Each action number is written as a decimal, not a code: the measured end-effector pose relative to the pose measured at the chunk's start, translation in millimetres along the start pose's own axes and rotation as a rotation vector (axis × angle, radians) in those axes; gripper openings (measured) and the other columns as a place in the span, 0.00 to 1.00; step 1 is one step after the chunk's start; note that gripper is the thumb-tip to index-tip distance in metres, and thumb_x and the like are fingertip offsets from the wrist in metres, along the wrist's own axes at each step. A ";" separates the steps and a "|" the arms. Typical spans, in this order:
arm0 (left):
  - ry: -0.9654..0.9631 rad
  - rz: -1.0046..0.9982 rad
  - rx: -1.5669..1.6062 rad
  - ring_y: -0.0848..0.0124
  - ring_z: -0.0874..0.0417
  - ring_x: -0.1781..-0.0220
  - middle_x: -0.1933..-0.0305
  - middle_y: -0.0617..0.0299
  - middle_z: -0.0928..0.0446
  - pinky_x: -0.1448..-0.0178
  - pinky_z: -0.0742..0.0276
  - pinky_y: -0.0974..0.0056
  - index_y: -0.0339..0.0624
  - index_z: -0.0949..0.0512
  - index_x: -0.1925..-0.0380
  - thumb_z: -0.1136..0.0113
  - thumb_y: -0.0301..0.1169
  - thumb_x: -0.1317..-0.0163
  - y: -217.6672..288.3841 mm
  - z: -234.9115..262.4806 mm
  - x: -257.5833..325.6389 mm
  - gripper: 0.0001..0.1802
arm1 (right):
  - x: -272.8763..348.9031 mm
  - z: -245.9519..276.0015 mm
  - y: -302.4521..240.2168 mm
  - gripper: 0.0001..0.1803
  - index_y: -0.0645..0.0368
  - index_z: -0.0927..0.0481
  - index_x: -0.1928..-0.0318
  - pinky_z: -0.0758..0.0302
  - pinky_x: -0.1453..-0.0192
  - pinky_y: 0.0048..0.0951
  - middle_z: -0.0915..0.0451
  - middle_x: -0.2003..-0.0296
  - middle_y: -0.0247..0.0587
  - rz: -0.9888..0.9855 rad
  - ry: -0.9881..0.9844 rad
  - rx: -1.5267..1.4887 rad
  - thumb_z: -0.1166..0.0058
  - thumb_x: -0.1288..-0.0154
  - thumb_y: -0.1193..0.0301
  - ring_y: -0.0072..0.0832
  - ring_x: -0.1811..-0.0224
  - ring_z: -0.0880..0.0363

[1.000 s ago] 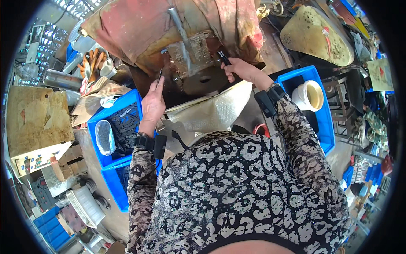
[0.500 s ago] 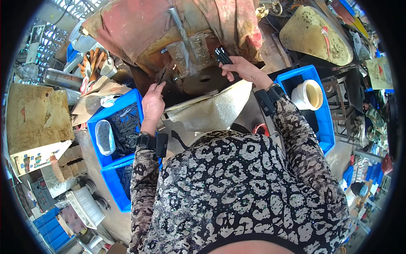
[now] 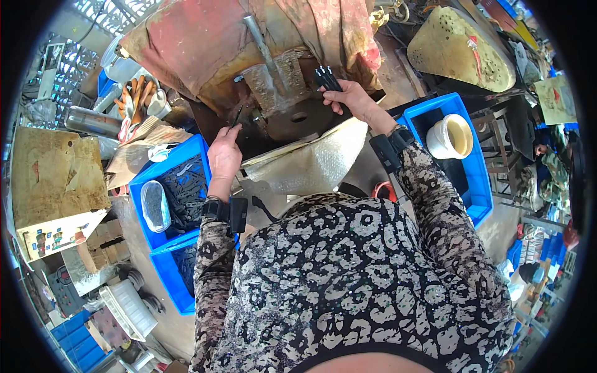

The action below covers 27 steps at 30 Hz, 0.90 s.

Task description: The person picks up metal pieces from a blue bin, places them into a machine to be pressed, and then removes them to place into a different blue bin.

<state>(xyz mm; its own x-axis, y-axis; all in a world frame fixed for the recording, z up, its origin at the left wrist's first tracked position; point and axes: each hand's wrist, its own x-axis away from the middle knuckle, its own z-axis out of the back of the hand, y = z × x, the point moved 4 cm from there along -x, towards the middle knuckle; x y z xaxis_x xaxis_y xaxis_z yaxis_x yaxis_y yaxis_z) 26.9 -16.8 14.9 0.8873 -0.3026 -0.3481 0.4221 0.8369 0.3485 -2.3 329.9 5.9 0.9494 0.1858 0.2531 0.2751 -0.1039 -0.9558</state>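
Between the thumb and fingers of my left hand (image 3: 225, 155) is a thin dark piece (image 3: 238, 117), pointing up and away from me. My right hand (image 3: 356, 101) is closed round a small bundle of dark, narrow pieces (image 3: 326, 79) with bright, shiny tips. A dark round disc (image 3: 280, 128) with a hole in it lies between the two hands, part of a machine. Behind it a stained, rough metal block (image 3: 264, 87) carries a slanting metal rod (image 3: 258, 40). Neither hand touches the disc. What kind of parts I hold is too small to tell.
Blue bins (image 3: 140, 186) of dark flat pieces stand at my left, with a clear plastic container (image 3: 155, 206) inside. Another blue bin (image 3: 479, 180) at my right holds a white bucket (image 3: 438, 142). Bubble wrap (image 3: 317, 163) hangs before the machine; a stained red cloth (image 3: 199, 37) drapes over it.
Both hands keep their hold and stay almost in place. The right hand and its bundle sit very slightly further left in the picture, as the whole view has shifted a little.
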 end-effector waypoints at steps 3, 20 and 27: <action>0.003 -0.006 -0.030 0.53 0.20 0.57 0.57 0.55 0.22 0.54 0.22 0.55 0.47 0.19 0.51 0.47 0.17 0.51 2.9 0.3 -1.3 0.25 | -1.4 3.4 2.1 0.10 0.61 0.22 0.54 0.33 0.79 0.21 0.21 0.72 0.35 -0.005 0.027 0.017 0.41 0.33 0.73 0.18 0.80 0.28; -0.015 0.078 0.016 0.55 0.19 0.59 0.62 0.57 0.22 0.56 0.22 0.55 0.49 0.17 0.57 0.45 0.20 0.48 12.8 -1.9 0.0 0.19 | -8.8 0.5 14.7 0.09 0.59 0.30 0.65 0.38 0.81 0.26 0.32 0.80 0.30 -0.199 0.038 0.674 0.48 0.31 0.69 0.20 0.84 0.35; 0.015 0.049 0.042 0.56 0.19 0.62 0.66 0.57 0.23 0.58 0.22 0.55 0.48 0.16 0.60 0.42 0.23 0.46 17.1 1.3 0.3 0.14 | -7.1 3.3 20.7 0.10 0.58 0.30 0.66 0.38 0.81 0.27 0.33 0.81 0.31 -0.151 0.097 0.643 0.48 0.30 0.66 0.21 0.85 0.36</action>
<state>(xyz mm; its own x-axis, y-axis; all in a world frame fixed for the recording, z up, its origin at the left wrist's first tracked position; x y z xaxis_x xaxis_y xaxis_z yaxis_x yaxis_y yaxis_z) 34.6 -3.2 21.9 0.9042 -0.2547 -0.3429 0.3862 0.8305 0.4015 -3.8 329.7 -16.2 0.9253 0.0608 0.3744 0.2893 0.5251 -0.8003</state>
